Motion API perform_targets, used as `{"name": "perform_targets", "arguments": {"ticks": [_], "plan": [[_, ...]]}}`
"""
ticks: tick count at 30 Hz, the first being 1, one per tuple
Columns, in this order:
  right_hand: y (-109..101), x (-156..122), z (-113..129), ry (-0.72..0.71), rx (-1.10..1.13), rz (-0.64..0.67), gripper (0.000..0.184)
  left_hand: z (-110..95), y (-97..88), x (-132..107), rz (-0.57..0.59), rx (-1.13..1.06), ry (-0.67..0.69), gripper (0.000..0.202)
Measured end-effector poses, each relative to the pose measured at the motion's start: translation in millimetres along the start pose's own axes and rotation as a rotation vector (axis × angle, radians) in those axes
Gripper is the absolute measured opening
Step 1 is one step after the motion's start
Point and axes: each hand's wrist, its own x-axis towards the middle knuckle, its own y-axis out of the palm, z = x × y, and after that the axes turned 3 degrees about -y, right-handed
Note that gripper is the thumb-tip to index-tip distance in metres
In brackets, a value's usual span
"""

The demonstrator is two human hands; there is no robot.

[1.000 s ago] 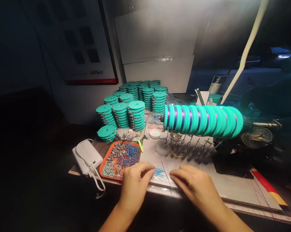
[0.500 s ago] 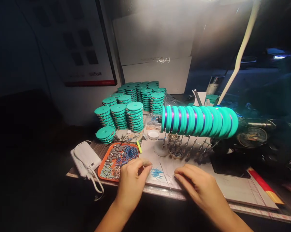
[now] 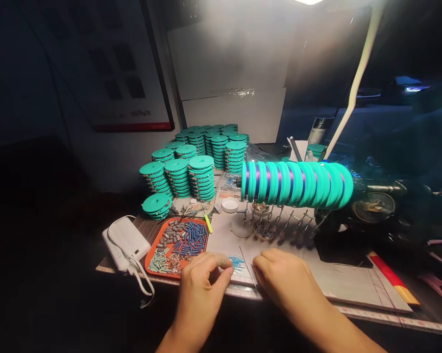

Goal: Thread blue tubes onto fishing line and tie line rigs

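My left hand (image 3: 206, 282) is at the front of the table beside the orange tray (image 3: 147, 264), thumb and forefinger tips pinched together. Whatever lies in that pinch is too small to make out. Just beyond these fingertips is a loose pile of short light-blue strips (image 3: 237, 263). A thin metal needle-like rod (image 3: 247, 267) lies between the two hands. My right hand (image 3: 282, 277) is closed right beside the rod, fingers bent downward. Its fingertips are partly hidden, and I cannot see what they grip.
Small metal and blue parts fill the tray. Stacked green spools (image 3: 201, 181) stand behind. A row of green spools (image 3: 298, 184) with purple line sits on a machine, swivels hanging below. A white power bank (image 3: 125, 240), small dishes (image 3: 230, 204) and pink-handled scissors (image 3: 437, 289) are around.
My right hand has moved left, closer to the rod and my left hand, and its fingers have curled in more. The left hand stays pinched. The view has shifted slightly.
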Motion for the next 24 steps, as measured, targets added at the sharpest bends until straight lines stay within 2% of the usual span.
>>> {"name": "perform_targets", "arguments": {"ticks": [2, 4, 8, 10, 12, 18, 21, 24], "plan": [[-6, 0, -4, -0.002, 0.056, 0.073, 0.018, -2, -0.5, 0, -0.01, 0.006, 0.028, 0.01], [-15, -5, -10, 0.029, 0.231, 0.124, 0.019, -5, -0.4, -2, -0.032, 0.001, 0.1, 0.01], [-35, -23, -11, 0.178, 0.744, 0.257, 0.019, -12, 4.2, -9, -0.025, -0.043, 0.42, 0.009], [-42, -30, -6, 0.223, 0.883, 0.301, 0.019, -11, 8.3, -13, -0.013, -0.044, 0.584, 0.008], [-45, -33, -1, 0.26, 0.95, 0.324, 0.019, -8, 11.9, -16, -0.002, -0.019, 0.661, 0.009], [-42, -33, 2, 0.283, 0.993, 0.343, 0.019, 0, 10.4, -21, 0.073, -0.022, 0.648, 0.005], [-36, -36, 6, 0.224, 1.011, 0.283, 0.019, 0, 8.4, -26, 0.135, -0.095, 0.522, 0.006], [-30, -42, 12, 0.177, 1.014, 0.22, 0.021, 2, 12.7, -36, 0.091, -0.236, 0.346, 0.006]]}}
